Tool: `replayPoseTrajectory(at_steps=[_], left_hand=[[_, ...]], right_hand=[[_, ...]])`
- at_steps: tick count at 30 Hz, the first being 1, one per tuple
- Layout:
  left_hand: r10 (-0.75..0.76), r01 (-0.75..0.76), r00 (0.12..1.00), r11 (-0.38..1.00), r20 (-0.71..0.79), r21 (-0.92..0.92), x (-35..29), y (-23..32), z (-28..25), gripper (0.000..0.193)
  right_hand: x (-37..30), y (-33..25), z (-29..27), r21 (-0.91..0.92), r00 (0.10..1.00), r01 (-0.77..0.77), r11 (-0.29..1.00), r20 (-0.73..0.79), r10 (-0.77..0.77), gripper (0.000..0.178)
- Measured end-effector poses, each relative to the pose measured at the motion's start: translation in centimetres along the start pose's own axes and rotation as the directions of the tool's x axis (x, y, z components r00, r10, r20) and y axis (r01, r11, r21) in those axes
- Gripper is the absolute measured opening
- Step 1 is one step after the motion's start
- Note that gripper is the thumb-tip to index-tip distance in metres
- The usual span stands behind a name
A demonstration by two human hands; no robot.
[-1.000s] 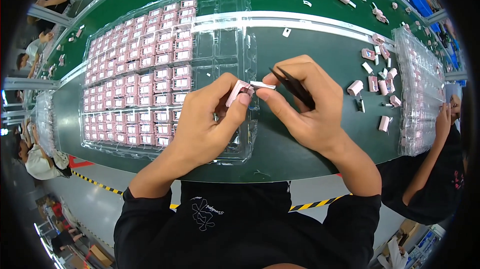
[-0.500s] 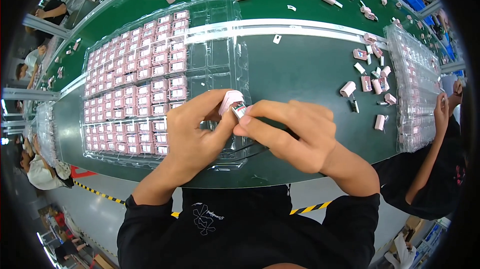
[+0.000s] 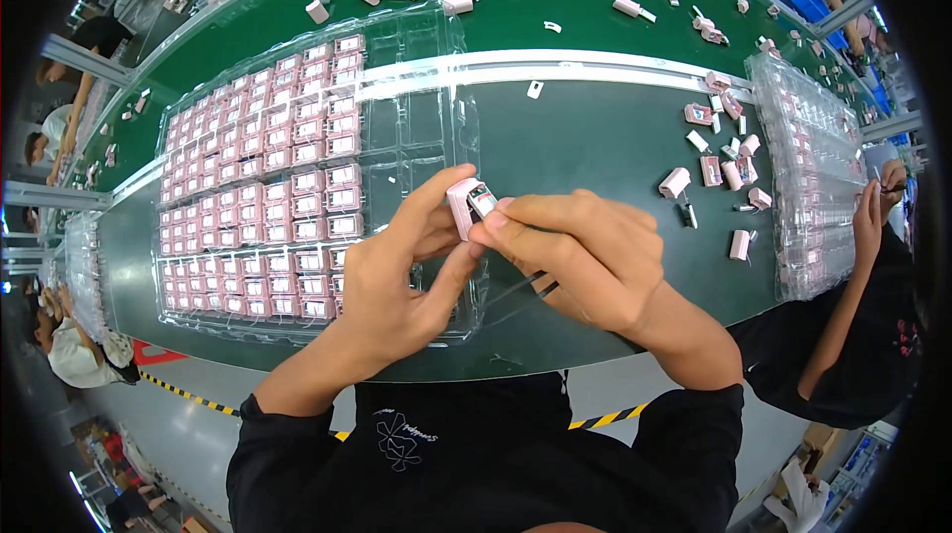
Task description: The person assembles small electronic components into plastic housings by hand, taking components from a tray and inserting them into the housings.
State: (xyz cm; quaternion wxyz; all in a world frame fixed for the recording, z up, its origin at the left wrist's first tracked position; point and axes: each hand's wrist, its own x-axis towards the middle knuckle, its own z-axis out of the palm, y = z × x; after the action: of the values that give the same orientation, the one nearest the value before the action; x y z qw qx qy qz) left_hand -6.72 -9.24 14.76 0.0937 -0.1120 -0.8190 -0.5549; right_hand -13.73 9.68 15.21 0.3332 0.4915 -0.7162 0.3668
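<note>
My left hand (image 3: pixel 402 270) pinches a small pale-pink plastic housing (image 3: pixel 458 210) between thumb and fingertips, with its open side turned to the right. A small white-and-green circuit piece (image 3: pixel 482 200) sits tilted in that opening. The thumb and fingers of my right hand (image 3: pixel 590 255) are closed on the lower end of this piece. How far it reaches inside the housing is hidden. Beneath my hands and to the left lies a clear plastic tray (image 3: pixel 402 134), its left compartments filled with rows of pink units (image 3: pixel 253 206).
Loose pink housings (image 3: pixel 675 182) with small attached pieces lie to the right. A clear tray stack (image 3: pixel 793 186) stands beyond them, near a co-worker's hand (image 3: pixel 871 214). A metal rail (image 3: pixel 615 71) separates the table from the green belt (image 3: pixel 585 12), where more housings are scattered.
The housing has turned more upright in my left hand, showing more of its opening and the circuit piece. My left fingers have shifted along it. The whole view has moved slightly.
</note>
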Motion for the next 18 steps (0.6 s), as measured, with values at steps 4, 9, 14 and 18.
replayPoseTrajectory(at_steps=[4, 9, 14, 18], left_hand=[[-0.071, 0.08, 0.996, 0.984, 0.059, -0.157, 0.1, 0.3, -0.3, 0.05], [-0.178, 0.191, 0.982, 0.901, 0.069, -0.39, 0.1, 0.4, -0.7, 0.046], [-0.205, 0.231, 0.973, 0.859, 0.106, -0.458, 0.3, 0.8, -0.7, 0.048], [-0.198, 0.246, 0.969, 0.841, 0.149, -0.482, 0.6, 0.7, -0.8, 0.046]], right_hand=[[0.0, 0.5, 0.1, 0.18, 0.995, -0.099, 0.979, 0.002, 0.101, 0.027], [0.1, 0.1, 0.4, 0.227, 0.979, -0.196, 0.954, 0.104, 0.176, 0.029], [0.1, 0.8, 0.9, 0.4, 0.94, -0.335, 0.853, 0.073, 0.334, 0.027], [-0.2, 0.6, 1.0, 0.438, 0.913, -0.408, 0.801, 0.185, 0.364, 0.027]])
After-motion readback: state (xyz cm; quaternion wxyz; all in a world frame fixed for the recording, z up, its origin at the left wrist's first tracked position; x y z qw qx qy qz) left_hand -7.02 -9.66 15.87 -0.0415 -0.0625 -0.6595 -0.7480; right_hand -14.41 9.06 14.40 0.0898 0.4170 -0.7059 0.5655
